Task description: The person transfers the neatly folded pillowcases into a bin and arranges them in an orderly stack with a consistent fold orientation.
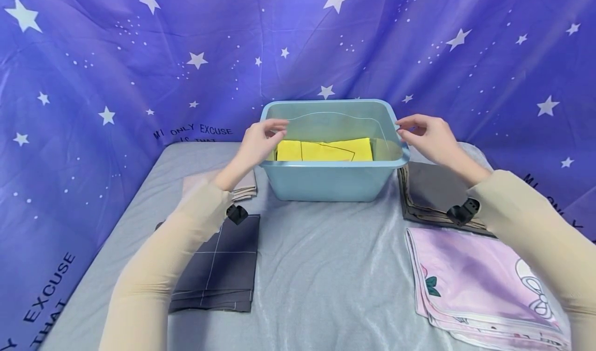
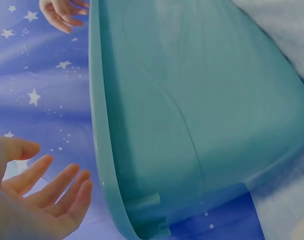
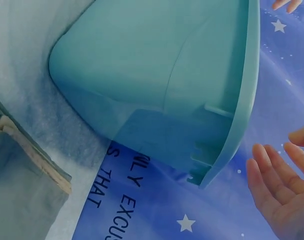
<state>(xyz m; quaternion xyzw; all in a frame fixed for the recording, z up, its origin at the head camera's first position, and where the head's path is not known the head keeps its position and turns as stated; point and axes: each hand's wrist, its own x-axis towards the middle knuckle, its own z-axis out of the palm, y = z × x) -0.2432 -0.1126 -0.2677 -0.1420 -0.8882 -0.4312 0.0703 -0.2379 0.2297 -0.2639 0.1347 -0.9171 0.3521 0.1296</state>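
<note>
A light blue plastic bin [image 1: 326, 183] stands upright on the bed at the back, with a folded yellow cloth [image 1: 328, 151] with dark lines inside it. My left hand [image 1: 257, 143] hovers at the bin's left end, overlapping the rim in the head view. In the left wrist view its loosely bent fingers [image 2: 56, 192] show a gap from the rim and hold nothing. My right hand [image 1: 430, 137] is at the right end of the rim. The right wrist view has its relaxed fingers [image 3: 274, 172] just outside the bin's edge, with nothing in them.
Left of the bin lie a pale folded cloth [image 1: 245, 186] and a dark checked folded cloth [image 1: 228, 268]. To the right are a folded grey-brown cloth [image 1: 428, 185] and a pink patterned one [image 1: 470, 278]. A blue starry curtain [image 1: 298, 35] hangs behind the grey bedding [image 1: 326, 268].
</note>
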